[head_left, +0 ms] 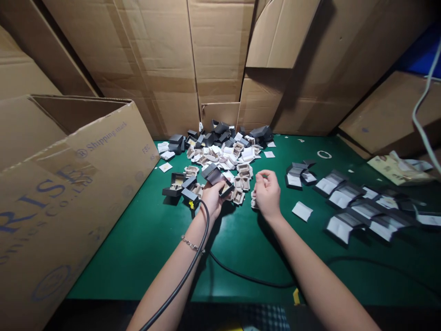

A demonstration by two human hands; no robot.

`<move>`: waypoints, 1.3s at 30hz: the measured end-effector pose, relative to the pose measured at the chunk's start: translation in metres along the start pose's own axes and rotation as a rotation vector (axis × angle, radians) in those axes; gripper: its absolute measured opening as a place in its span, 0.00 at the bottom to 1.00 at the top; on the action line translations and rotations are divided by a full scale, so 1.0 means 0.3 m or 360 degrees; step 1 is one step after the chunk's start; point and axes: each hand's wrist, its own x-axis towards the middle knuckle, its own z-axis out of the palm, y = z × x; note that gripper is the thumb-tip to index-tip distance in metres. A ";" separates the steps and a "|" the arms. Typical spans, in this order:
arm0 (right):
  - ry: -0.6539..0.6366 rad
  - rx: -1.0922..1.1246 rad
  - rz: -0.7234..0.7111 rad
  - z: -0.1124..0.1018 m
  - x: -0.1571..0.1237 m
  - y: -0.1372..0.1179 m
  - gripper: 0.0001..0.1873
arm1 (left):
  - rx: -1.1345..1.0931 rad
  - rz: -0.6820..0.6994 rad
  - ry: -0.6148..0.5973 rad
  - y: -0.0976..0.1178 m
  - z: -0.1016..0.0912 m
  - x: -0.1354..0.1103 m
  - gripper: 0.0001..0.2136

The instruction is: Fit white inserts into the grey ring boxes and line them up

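Note:
My left hand (212, 202) grips a small black box (212, 174) with its lid raised, held above the green table. My right hand (268, 192) is to the right of it, fingers curled in with the thumb against them; whether anything is inside them I cannot make out. Beside and partly behind the right hand lies a grey molded insert (254, 200). More molded inserts (243, 177) lie between the hands and beyond them. Left of my left hand sit an open black box (175, 185) and another black box (190, 193).
A pile of black boxes (220, 131) and white papers lies at the back. Several open boxes with white linings (344, 195) spread to the right, near a loose white paper (302, 211). A large carton (86, 184) stands left. A black cable (182, 280) crosses my left forearm.

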 end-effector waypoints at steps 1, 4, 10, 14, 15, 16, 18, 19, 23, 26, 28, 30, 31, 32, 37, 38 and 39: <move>0.0039 0.0041 0.0012 -0.004 0.007 0.002 0.16 | -0.0012 0.0001 0.0007 0.002 0.001 -0.001 0.08; 0.0046 0.0099 0.0061 -0.016 0.020 0.010 0.19 | -0.0052 -0.0017 -0.0003 0.006 -0.004 0.006 0.09; 0.0078 -0.0128 -0.0035 -0.021 0.028 0.025 0.19 | -0.0294 -0.0018 0.0012 0.016 -0.019 0.030 0.08; 0.0129 -0.0295 -0.0404 -0.008 0.029 0.031 0.24 | -0.0397 0.0099 0.0021 0.031 -0.017 0.027 0.10; 0.0040 -0.0388 -0.0487 -0.004 0.025 0.033 0.26 | -0.0387 0.0096 0.0037 0.034 -0.017 0.024 0.10; -0.0107 -0.0516 -0.0550 -0.001 0.018 0.034 0.27 | -0.0369 0.0078 0.0048 0.037 -0.016 0.022 0.09; -0.0489 -0.0817 -0.0618 0.007 -0.002 0.035 0.28 | -0.0325 0.0008 0.0054 0.039 -0.016 0.017 0.08; -0.0664 -0.0953 -0.0629 0.012 -0.013 0.035 0.30 | -0.0305 -0.0025 0.0048 0.039 -0.016 0.016 0.08; -0.0971 -0.1183 -0.0639 0.031 -0.051 0.032 0.34 | -0.0278 -0.0062 -0.0035 0.032 -0.019 0.014 0.07; -0.0947 -0.1223 -0.0645 0.038 -0.057 0.028 0.33 | -0.0296 -0.0100 -0.0145 0.030 -0.018 0.012 0.06; -0.0938 -0.1235 -0.0651 0.039 -0.054 0.024 0.31 | -0.0308 -0.0133 -0.0195 0.032 -0.016 0.008 0.07; -0.0965 -0.1235 -0.0649 0.038 -0.050 0.021 0.27 | -0.0308 -0.0165 -0.0237 0.037 -0.014 0.001 0.10; -0.0988 -0.1232 -0.0645 0.038 -0.049 0.020 0.25 | -0.0306 -0.0187 -0.0264 0.040 -0.014 -0.003 0.12; -0.1015 -0.1227 -0.0645 0.039 -0.048 0.020 0.24 | -0.0303 -0.0219 -0.0295 0.043 -0.013 -0.007 0.14; -0.1127 -0.1144 -0.0694 0.046 -0.057 0.021 0.19 | -0.0295 -0.0341 -0.0364 0.054 -0.009 -0.020 0.25; -0.1159 -0.1096 -0.0703 0.047 -0.058 0.019 0.20 | -0.0298 -0.0339 -0.0344 0.056 -0.009 -0.022 0.27; -0.1192 -0.1042 -0.0708 0.047 -0.060 0.016 0.20 | -0.0301 -0.0339 -0.0321 0.059 -0.009 -0.023 0.28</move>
